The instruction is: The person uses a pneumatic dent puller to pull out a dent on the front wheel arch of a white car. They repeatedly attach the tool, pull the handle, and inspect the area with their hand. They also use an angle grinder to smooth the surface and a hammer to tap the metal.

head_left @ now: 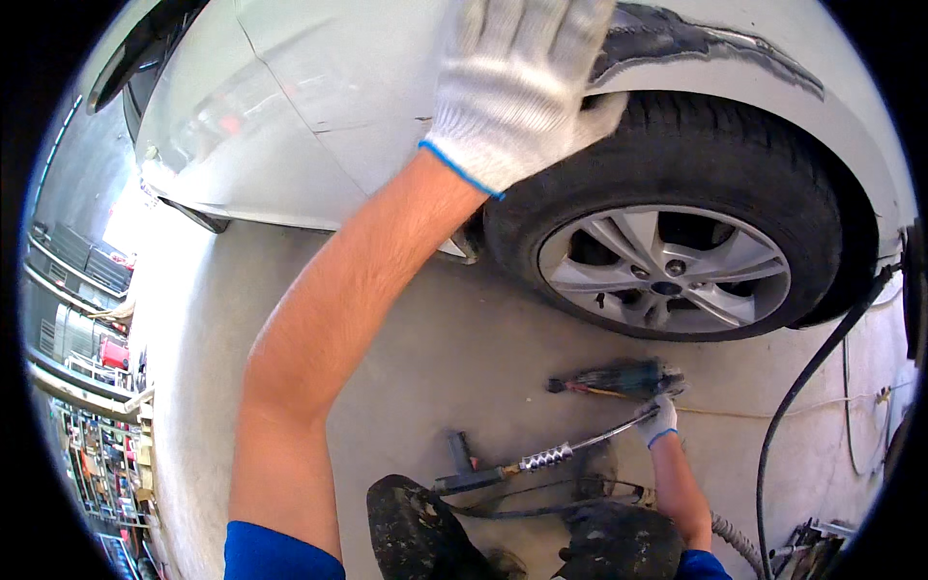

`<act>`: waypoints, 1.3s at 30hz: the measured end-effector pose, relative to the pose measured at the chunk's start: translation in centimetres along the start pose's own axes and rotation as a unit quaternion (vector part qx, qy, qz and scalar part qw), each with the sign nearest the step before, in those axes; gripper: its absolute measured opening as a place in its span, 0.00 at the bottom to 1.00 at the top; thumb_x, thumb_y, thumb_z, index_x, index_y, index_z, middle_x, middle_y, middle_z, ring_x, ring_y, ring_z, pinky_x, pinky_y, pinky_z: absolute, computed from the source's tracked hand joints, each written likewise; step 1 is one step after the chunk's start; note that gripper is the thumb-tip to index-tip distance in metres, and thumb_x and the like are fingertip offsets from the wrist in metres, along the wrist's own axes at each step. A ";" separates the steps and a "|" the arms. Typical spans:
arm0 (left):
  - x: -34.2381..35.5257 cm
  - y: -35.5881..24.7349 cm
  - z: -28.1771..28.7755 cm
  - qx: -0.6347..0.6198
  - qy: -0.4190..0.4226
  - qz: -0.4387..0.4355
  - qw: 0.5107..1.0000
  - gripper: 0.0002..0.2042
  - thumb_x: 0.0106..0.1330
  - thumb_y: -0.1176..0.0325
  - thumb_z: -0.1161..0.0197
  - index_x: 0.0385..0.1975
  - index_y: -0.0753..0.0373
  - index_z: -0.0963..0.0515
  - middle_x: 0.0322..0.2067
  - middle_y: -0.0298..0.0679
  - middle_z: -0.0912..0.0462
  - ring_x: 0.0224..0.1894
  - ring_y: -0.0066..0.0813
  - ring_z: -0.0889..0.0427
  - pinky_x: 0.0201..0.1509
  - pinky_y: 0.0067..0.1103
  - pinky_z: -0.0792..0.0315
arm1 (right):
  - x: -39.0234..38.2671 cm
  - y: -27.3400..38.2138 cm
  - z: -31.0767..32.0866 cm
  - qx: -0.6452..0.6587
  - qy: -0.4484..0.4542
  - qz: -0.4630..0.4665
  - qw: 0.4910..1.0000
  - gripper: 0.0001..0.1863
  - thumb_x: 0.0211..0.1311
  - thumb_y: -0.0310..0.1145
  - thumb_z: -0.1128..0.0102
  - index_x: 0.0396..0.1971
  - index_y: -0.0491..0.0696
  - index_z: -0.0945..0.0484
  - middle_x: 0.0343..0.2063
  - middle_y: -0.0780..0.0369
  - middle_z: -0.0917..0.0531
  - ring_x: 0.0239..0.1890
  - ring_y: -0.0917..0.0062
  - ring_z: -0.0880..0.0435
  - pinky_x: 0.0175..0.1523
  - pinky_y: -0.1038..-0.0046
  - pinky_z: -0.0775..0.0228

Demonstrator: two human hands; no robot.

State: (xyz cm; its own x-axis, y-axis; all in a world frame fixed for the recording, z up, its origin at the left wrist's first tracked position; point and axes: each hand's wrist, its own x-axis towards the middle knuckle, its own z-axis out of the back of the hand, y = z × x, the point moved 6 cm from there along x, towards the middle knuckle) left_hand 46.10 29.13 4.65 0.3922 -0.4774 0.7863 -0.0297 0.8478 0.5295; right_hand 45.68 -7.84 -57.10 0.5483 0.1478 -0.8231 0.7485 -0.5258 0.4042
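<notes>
My left hand [527, 92], in a white knit glove with a blue cuff, lies flat on the pale car's fender [387, 87]. Its fingers are stretched out and its thumb points toward the tyre [667, 164]. Beside it is a scraped, grey-black patch [686, 43] above the wheel arch. Low on the right, my gloved right hand [660, 420] appears closed around the end of a dent puller's thin metal rod; its fingers are partly hidden. The dent puller [546, 458] has a ridged silver slide and a dark pistol-like body. Against that hand's far side lies a dark teal angle grinder [623, 379].
The silver alloy wheel [667, 280] stands on the grey concrete floor [406, 348]. A black hose [812, 372] hangs at the right, and a pale cord [773, 414] crosses the floor. Shelves with assorted goods [101, 454] line the far left. My paint-spotted knees [420, 527] are at the bottom.
</notes>
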 end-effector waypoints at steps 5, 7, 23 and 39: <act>-2.4 -1.5 -1.0 0.000 -0.036 0.011 0.999 0.53 0.43 0.55 0.24 0.72 0.63 0.45 0.69 0.56 0.41 0.70 0.60 0.40 0.66 0.48 0.39 | 1.2 -0.3 1.1 0.019 0.001 -0.005 1.000 0.06 0.63 0.34 0.46 0.27 0.52 0.31 0.19 0.62 0.28 0.23 0.67 0.29 0.33 0.61 0.29; -4.0 -1.6 -1.1 -0.018 -0.009 0.026 0.999 0.52 0.43 0.57 0.24 0.71 0.63 0.45 0.69 0.56 0.41 0.70 0.60 0.40 0.66 0.48 0.40 | 1.4 -0.5 1.2 0.023 0.001 -0.015 1.000 0.06 0.63 0.34 0.46 0.27 0.52 0.30 0.19 0.62 0.28 0.23 0.67 0.29 0.33 0.61 0.29; -3.9 -1.0 -0.4 -0.004 -0.024 -0.023 0.999 0.44 0.41 0.65 0.27 0.65 0.62 0.34 0.67 0.52 0.36 0.67 0.55 0.33 0.62 0.42 0.32 | 2.8 -0.8 2.6 0.008 -0.025 -0.027 0.999 0.09 0.63 0.34 0.48 0.24 0.49 0.30 0.19 0.59 0.27 0.24 0.64 0.28 0.37 0.57 0.27; -1.4 -2.4 -1.7 -0.053 -0.065 0.233 0.969 0.48 0.41 0.61 0.26 0.69 0.62 0.37 0.69 0.52 0.38 0.68 0.56 0.35 0.68 0.46 0.38 | 2.2 -1.3 3.1 -0.011 -0.024 -0.044 0.999 0.08 0.67 0.35 0.48 0.27 0.51 0.30 0.20 0.61 0.27 0.26 0.65 0.28 0.41 0.57 0.26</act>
State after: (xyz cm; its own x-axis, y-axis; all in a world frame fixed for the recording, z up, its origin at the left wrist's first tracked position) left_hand 47.20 28.19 1.76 0.2389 -0.0564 0.9694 -0.0789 0.9939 0.0772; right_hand 44.79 -9.46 -60.69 0.4611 0.1517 -0.8743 0.8014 -0.4941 0.3370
